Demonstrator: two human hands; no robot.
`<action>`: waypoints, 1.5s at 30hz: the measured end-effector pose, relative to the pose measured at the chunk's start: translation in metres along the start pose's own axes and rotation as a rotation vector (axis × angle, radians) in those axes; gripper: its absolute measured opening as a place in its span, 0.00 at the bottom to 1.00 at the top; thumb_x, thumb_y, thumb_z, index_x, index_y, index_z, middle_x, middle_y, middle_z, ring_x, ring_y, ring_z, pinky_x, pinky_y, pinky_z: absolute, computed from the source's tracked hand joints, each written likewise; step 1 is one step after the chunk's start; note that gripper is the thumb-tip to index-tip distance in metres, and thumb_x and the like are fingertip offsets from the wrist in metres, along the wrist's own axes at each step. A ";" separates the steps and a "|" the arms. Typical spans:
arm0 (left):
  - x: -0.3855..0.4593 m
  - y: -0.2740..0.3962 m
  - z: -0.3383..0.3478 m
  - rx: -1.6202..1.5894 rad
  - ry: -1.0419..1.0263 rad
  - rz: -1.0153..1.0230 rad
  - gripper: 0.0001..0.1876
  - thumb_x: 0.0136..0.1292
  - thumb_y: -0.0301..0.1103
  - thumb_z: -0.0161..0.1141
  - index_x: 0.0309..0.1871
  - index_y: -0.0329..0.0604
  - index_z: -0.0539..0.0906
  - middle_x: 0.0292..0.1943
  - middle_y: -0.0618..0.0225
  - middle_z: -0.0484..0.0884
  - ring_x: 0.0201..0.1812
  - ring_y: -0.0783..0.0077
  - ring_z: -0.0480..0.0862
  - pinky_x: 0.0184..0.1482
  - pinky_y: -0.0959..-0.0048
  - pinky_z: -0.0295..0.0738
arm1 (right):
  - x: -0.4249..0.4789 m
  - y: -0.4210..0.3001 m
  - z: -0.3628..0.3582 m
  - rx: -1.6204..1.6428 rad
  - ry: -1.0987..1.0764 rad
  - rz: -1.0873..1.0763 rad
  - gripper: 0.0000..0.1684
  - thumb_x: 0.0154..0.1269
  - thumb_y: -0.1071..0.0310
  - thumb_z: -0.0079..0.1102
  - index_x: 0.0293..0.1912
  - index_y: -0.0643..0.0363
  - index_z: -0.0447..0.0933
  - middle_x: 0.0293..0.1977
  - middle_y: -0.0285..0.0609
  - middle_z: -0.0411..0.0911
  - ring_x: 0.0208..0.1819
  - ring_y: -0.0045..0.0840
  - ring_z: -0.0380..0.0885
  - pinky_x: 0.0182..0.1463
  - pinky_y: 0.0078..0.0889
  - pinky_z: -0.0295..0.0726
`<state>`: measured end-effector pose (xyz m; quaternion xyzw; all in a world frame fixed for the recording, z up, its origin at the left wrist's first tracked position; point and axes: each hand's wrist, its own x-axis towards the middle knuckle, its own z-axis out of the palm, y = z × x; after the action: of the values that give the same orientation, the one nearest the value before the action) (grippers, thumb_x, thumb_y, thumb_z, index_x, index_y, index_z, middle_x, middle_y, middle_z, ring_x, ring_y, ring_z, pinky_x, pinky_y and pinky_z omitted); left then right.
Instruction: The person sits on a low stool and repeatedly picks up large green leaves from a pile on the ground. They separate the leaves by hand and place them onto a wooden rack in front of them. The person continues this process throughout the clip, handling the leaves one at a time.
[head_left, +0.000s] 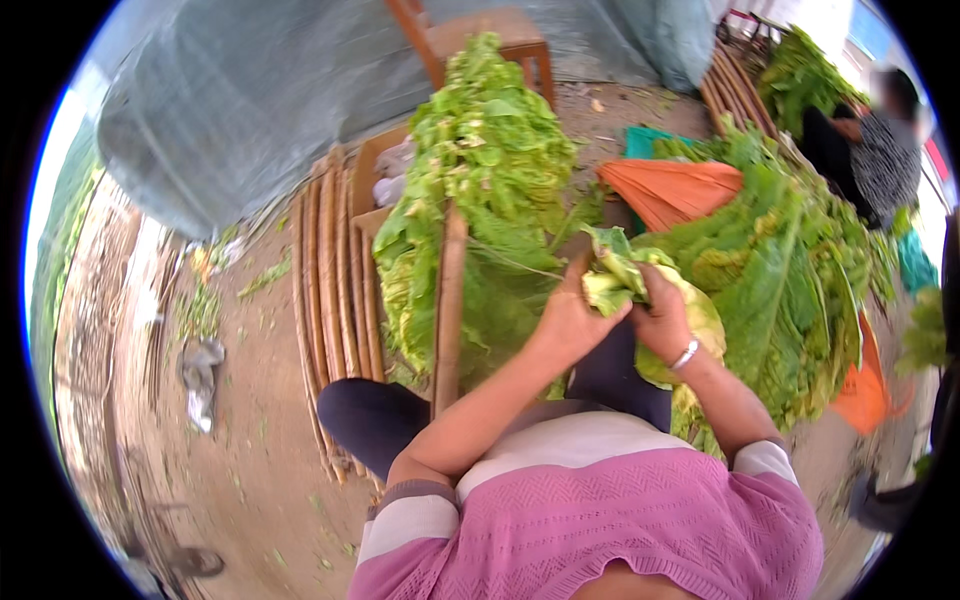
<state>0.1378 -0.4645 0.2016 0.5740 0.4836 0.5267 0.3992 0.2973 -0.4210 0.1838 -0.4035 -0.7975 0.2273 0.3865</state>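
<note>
My left hand (574, 315) and my right hand (663, 313) are together before my body, both gripping the stem ends of a small bunch of green-yellow leaves (616, 270). The leaves look like tobacco; their yellow blades hang below my right hand. A thin string (510, 260) runs from a wooden pole (451, 300) to my left hand. The pole stands out lengthwise from between my legs, and a thick row of leaves (495, 157) hangs along its far part. My fingertips are partly hidden by the bunch.
A large leaf pile (780, 262) lies on orange sheeting (671, 187) at the right. Several poles (330, 277) lie at the left beside a cardboard box (369, 169). A wooden chair (487, 34) stands beyond the hanging leaves. Another person (874, 150) sits at far right.
</note>
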 end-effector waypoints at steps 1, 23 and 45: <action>-0.010 0.013 -0.009 0.135 0.037 0.035 0.30 0.56 0.34 0.65 0.60 0.34 0.66 0.43 0.55 0.80 0.44 0.66 0.81 0.45 0.69 0.76 | 0.013 -0.006 -0.009 -0.114 -0.001 -0.101 0.31 0.43 0.80 0.58 0.53 0.58 0.73 0.42 0.54 0.77 0.43 0.47 0.77 0.48 0.39 0.76; 0.024 -0.127 -0.310 0.057 0.502 -0.474 0.13 0.69 0.30 0.46 0.49 0.35 0.78 0.37 0.63 0.86 0.29 0.81 0.76 0.36 0.79 0.72 | 0.159 0.055 0.234 1.083 -0.574 0.660 0.25 0.53 0.71 0.66 0.52 0.64 0.74 0.39 0.39 0.78 0.41 0.24 0.77 0.44 0.27 0.76; -0.091 -0.159 -0.251 -0.456 0.876 -0.808 0.22 0.67 0.49 0.51 0.51 0.38 0.74 0.43 0.59 0.82 0.18 0.85 0.65 0.14 0.86 0.53 | 0.118 0.093 0.276 0.305 -0.707 0.528 0.50 0.58 0.31 0.49 0.62 0.66 0.65 0.60 0.57 0.67 0.63 0.43 0.66 0.64 0.36 0.64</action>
<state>-0.1304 -0.5322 0.0596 -0.0217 0.6561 0.6099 0.4439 0.0758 -0.2853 0.0072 -0.4291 -0.7077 0.5562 0.0751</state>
